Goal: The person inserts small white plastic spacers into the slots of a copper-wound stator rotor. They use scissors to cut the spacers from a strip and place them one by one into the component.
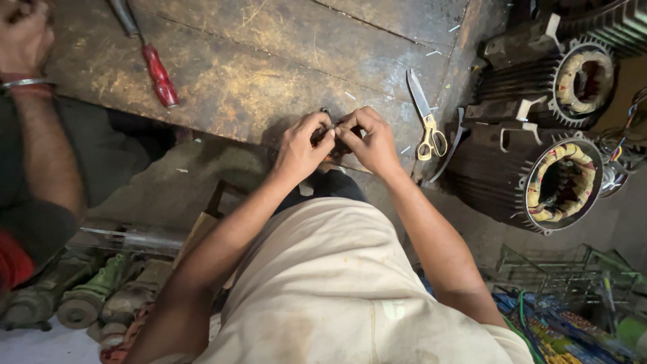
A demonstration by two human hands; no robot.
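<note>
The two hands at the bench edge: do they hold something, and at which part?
Both the left hand and the right hand pinch one small dark object between their fingertips; the fingers hide what it is and where they grip.

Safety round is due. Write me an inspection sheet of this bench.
Surface: worn, scratched bench, scraps scattered.
Job's things: small dark part pinched at the bench edge; kind unclear.
Clutter: scissors, red screwdriver.
Hands: left hand and right hand both grip the part.
Cables: coloured wires by the stators.
Surroundings: two stators on the right, another person's arm on the left, old motors on the floor.
</note>
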